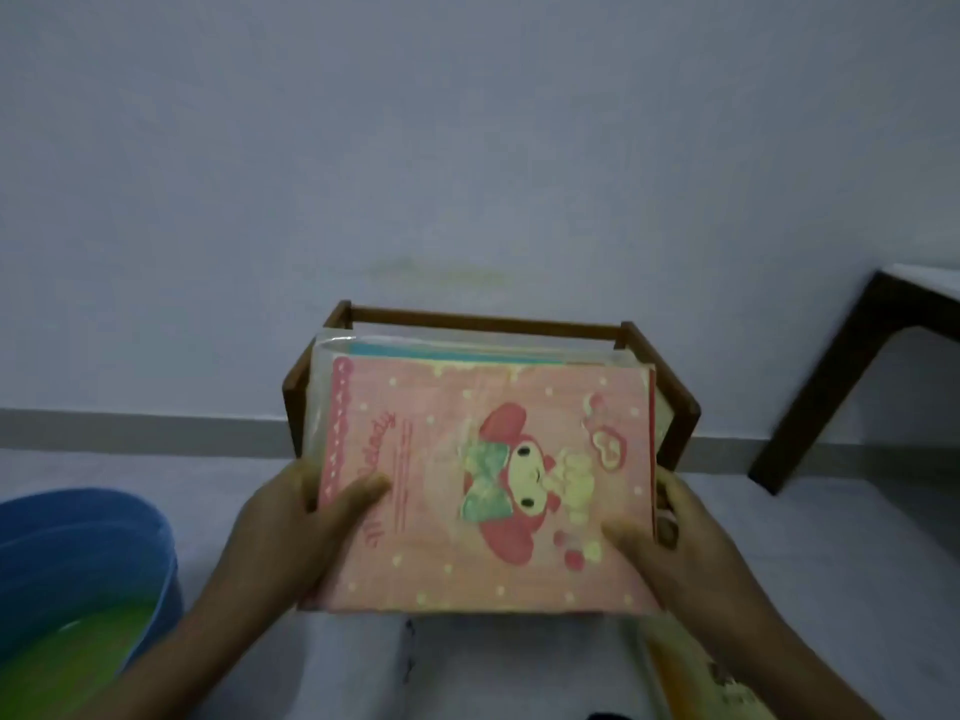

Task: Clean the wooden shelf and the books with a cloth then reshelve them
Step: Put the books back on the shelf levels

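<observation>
Books [483, 459] in a stack, a pink cartoon-cover book on top, sit gripped between both hands at the centre of my view, over the wooden shelf [680, 402] against the wall. I see the left hand [296, 532] clamping the stack's edge at nine o'clock, thumb pressed on the cover; the right hand [680, 553] clamps the edge at three o'clock likewise. A blue basin [88, 543] sits at eight o'clock, a dark table leg [831, 387] at three.
</observation>
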The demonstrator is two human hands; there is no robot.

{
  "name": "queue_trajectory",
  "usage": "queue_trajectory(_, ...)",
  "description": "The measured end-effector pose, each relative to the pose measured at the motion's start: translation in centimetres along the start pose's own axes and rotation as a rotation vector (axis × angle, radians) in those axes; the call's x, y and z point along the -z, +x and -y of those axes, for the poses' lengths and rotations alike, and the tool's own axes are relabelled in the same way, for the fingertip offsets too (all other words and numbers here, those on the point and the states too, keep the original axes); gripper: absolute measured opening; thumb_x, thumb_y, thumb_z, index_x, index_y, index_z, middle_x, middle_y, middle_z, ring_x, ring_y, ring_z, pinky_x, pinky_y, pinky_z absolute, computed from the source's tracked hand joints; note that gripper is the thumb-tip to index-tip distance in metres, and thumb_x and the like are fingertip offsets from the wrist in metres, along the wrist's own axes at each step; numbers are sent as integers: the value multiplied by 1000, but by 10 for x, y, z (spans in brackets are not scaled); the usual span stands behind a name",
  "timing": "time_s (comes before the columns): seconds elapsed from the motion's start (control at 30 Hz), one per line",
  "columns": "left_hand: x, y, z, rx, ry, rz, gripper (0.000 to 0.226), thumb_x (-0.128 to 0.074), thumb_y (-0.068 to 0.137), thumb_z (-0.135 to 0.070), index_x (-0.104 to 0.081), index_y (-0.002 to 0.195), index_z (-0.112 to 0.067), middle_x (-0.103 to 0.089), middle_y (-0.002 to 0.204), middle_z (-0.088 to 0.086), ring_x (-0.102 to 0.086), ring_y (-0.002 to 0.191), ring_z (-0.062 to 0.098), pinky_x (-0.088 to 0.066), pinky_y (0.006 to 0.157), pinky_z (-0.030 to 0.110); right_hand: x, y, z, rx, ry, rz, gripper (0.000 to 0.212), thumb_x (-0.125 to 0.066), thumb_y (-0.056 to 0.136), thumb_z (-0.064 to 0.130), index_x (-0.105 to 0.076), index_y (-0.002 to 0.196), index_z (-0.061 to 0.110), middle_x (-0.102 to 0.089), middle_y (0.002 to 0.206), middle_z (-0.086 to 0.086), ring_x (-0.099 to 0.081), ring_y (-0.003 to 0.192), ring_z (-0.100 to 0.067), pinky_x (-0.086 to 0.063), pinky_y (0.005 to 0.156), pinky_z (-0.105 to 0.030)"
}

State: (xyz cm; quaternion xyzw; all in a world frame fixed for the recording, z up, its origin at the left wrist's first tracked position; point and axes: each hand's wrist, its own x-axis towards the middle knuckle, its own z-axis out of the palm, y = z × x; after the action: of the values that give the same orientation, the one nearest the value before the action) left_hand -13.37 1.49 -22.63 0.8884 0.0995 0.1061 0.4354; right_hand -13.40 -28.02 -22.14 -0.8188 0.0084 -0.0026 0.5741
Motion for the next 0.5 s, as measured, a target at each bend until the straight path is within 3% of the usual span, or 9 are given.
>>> queue_trajectory(0.07, -3, 33, -18, -50, -23, 59, 17, -59, 89, -44, -60, 79, -30, -64, 66, -10, -62, 64, 3, -43, 52, 18, 7, 30, 13, -1, -35, -40, 39, -63, 90, 23, -46, 125, 30, -64, 111, 9, -65, 98, -12, -57, 76, -33)
queue_trajectory(0.13, -7, 71, -38, -32, -33, 111, 20, -54, 93, -40, -61, 89, -22, -67, 79, -5, -66, 74, 13, -48, 59, 24, 6, 63, 30, -2, -62, -104, 38, -60, 92, 21, -49, 128, 21, -66, 113, 2, -65, 99, -17, -57, 78, -36)
queue_trajectory(0.2, -20, 102, -36, -15, 26, 138, 26, -53, 95, -37, -61, 94, -13, -65, 81, -3, -63, 74, 12, -46, 57, 22, -2, 91, 30, -21, -85, -129, 32, -57, 94, 21, -51, 126, 16, -65, 115, -2, -64, 101, -19, -54, 75, -31)
queue_trajectory(0.3, -33, 131, -41, 40, 60, 103, 26, -55, 94, -35, -57, 83, -12, -63, 74, 0, -62, 67, 10, -42, 51, 21, -5, 123, 30, -15, -126, -167, 27, -52, 97, 22, -52, 122, 12, -61, 108, -1, -60, 100, -18, -45, 61, -20)
queue_trajectory(0.43, -35, 126, -29, -39, 156, 57, 30, -54, 94, -38, -51, 70, -21, -58, 66, -6, -62, 63, 12, -40, 49, 18, -14, 132, 4, 45, -236, -168, 24, -44, 100, 25, -52, 121, 16, -62, 109, 0, -60, 106, -20, -47, 68, -23)
queue_trajectory(0.5, -29, 105, -16, -182, -9, 126, 13, -54, 94, -37, -56, 84, -28, -66, 77, -6, -68, 72, 6, -49, 51, 14, -14, 119, -8, 134, -242, -36, 25, -43, 100, 32, -47, 125, 28, -60, 111, 11, -59, 110, -10, -47, 73, -16)
